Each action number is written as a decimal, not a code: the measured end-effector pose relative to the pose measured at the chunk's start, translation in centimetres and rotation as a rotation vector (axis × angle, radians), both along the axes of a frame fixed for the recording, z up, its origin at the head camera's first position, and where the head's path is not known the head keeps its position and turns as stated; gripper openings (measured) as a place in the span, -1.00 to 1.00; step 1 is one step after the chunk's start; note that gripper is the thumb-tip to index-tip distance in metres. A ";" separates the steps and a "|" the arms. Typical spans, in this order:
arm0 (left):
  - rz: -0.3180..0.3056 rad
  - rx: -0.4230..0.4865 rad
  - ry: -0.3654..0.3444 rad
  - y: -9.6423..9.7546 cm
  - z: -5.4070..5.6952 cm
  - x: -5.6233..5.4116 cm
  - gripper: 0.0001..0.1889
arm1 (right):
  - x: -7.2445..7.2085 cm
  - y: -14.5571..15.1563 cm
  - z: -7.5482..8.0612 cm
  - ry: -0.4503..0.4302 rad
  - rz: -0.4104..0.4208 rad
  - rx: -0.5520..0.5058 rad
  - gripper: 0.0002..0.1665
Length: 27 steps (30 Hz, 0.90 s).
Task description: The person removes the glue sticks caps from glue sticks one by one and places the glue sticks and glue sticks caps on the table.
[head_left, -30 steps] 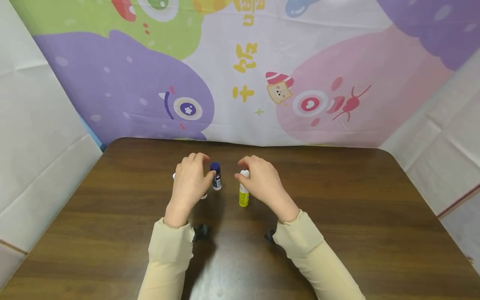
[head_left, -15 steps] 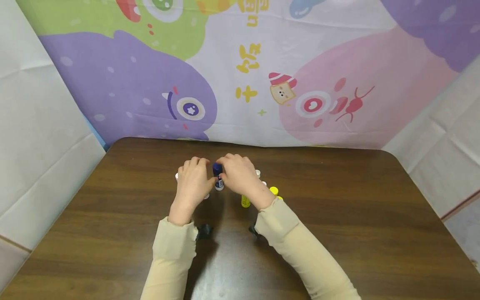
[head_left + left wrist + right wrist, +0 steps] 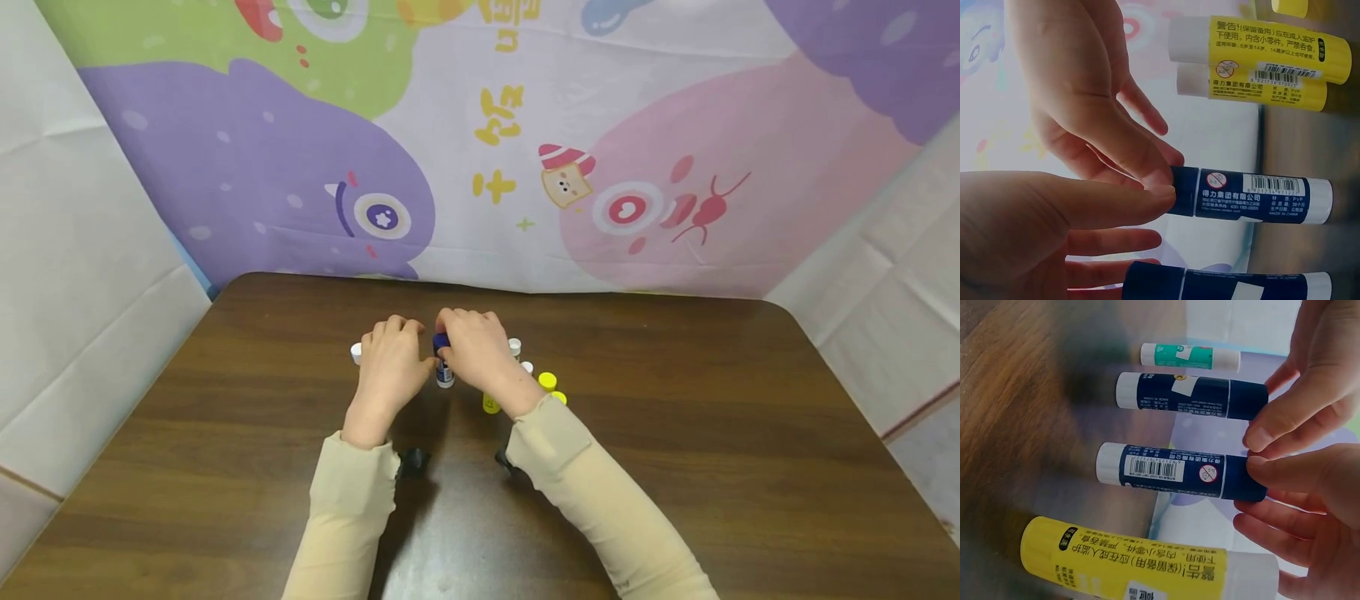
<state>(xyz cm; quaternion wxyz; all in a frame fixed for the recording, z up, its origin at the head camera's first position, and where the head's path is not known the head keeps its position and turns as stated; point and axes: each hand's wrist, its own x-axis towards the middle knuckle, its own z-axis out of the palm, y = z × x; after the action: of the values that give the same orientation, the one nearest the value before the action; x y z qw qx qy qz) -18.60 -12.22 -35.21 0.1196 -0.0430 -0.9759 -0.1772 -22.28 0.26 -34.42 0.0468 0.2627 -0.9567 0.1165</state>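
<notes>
"What's the biggest thing on your head feed?"

"A cartoon backdrop (image 3: 480, 158), filling the space behind a dark wooden table (image 3: 712, 433)."

"And the person?"

"Two pale sleeves (image 3: 600, 492) come in from my bottom edge. Past the cuffs, the right hand (image 3: 477, 346) has thumb and finger drawn together in a pinch. The left hand (image 3: 392, 360) is just beside it, fingers loosely bent, thumb and index finger apart."

"What's around them?"

"The largest sticks I get are yellow glue sticks (image 3: 1279, 47). From the left wrist I see two close together, both with white caps; on the head feed the right arm partly hides that group."

"Which one is being handled?"

"A navy glue stick (image 3: 445, 375), upright between the hands, its dark cap in the right hand's pinch. I can't tell from here whether its base rests on the wood, or whether the left thumb touches it."

"Any others?"

"A second navy stick (image 3: 1185, 395) stands upright by the left hand's fingers; contact there I can't make out. Smallest on my right wrist feed is a green stick (image 3: 1185, 355), white-capped, beyond the navy pair."
</notes>
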 end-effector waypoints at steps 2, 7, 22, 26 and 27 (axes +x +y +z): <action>-0.004 -0.006 0.003 0.0 -0.1 0.0 -0.57 | 0.0 0.1 0.0 -0.011 0.002 -0.011 -0.67; -0.010 -0.015 0.009 0.1 -0.2 0.0 -0.56 | 0.1 0.6 -0.2 -0.025 0.012 -0.035 -0.65; -0.052 0.034 0.076 1.2 0.2 0.1 -0.57 | 1.6 3.3 1.4 0.046 -0.023 -0.245 -0.75; -0.094 0.080 0.102 1.7 0.5 0.4 -0.61 | 2.0 4.1 1.7 0.008 -0.026 -0.361 -0.74; -0.103 0.091 0.110 1.9 0.5 0.5 -0.62 | 2.1 4.3 1.7 -0.007 -0.029 -0.389 -0.74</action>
<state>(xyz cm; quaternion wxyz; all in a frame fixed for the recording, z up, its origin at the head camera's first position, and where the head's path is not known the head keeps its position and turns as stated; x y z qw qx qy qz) -18.13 -10.37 -34.68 0.1655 -0.0973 -0.9553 -0.2248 -20.17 4.59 -32.76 0.0952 0.2346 -0.9199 0.2996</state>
